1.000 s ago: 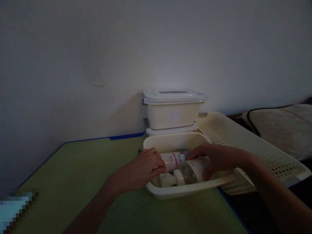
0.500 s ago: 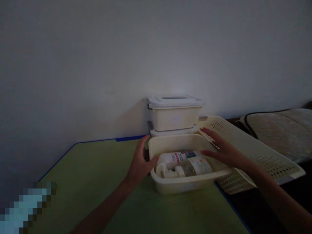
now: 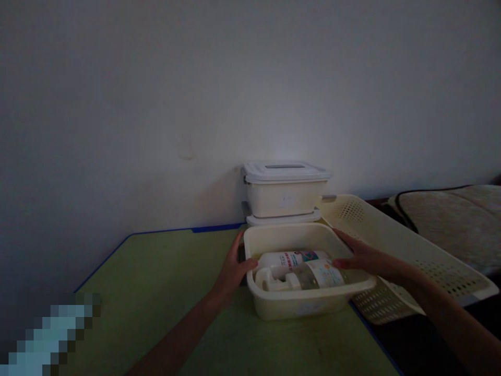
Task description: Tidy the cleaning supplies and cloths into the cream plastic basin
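Note:
A cream open-topped storage box (image 3: pixel 274 308) stands on the green table. My left hand (image 3: pixel 235 269) grips its left side, thumb over the rim and fingers along the outside. On the opposite side my right hand (image 3: pixel 360 256) holds the rim, thumb inside and fingers outside. Inside the box lies a white bottle (image 3: pixel 274 259) with red print and a coloured label. In front of it, also on its side, is a clear pump bottle (image 3: pixel 305 277) with a white pump head and a pale label.
Behind the box, a lidded cream box (image 3: pixel 270 198) sits on another white-lidded box (image 3: pixel 284 219) against the wall. A long perforated cream basket (image 3: pixel 391 240) lies to the right, beside a beige cushion (image 3: pixel 450 219). The green table (image 3: pixel 156 277) has a blue edge.
My hands have come out from over the bottles and moved apart, taking hold of the box's two sides. The pump bottle now rests in front of the white bottle, released.

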`<state>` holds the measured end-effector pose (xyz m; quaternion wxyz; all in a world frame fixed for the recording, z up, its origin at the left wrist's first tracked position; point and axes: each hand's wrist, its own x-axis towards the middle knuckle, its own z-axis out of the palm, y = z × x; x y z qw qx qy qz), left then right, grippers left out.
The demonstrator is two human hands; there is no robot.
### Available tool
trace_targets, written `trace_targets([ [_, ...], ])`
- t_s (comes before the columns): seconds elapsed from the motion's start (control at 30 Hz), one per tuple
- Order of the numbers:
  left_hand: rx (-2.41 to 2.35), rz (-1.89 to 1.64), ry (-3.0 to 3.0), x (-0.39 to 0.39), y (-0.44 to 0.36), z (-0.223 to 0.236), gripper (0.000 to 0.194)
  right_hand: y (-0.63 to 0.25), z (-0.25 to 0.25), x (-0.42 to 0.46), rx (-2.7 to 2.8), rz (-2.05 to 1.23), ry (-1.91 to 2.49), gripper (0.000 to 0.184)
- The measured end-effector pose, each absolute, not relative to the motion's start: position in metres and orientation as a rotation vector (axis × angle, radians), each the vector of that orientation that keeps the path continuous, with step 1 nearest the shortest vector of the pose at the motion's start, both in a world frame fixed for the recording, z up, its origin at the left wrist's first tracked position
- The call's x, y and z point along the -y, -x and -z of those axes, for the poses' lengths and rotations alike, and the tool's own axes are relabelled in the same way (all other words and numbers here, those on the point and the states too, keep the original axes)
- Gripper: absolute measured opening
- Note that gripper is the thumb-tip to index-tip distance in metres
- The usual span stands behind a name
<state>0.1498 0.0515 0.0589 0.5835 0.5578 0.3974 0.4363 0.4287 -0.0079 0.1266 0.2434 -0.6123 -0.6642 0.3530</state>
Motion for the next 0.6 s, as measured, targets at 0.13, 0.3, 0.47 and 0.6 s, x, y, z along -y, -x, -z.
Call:
trace_targets([
  [0.13, -0.913, -1.009, -1.304, -0.054, -0.14, -0.06, 0.081, -0.428, -0.12, 0.006, 1.899, -0.888, 1.628, 0.094],
  [0.3, -0.859, -1.03, -1.297, -0.054, -0.122, -0.058, 0.081, -0.418, -0.112, 0.006, 1.98, -0.737, 1.578, 0.084],
  [0.47, -0.861, -1.009, -1.267, -0.047, -0.102, -0.063, 0.087, -0.396, -0.112, 0.011, 1.981, -0.733, 1.59, 0.078],
  [0.6, -0.893, -1.001, -1.279, -0.038, -0.083, -0.065, 0.087, -0.377, -0.109, 0.022, 1.949, -0.699, 1.643, 0.082],
])
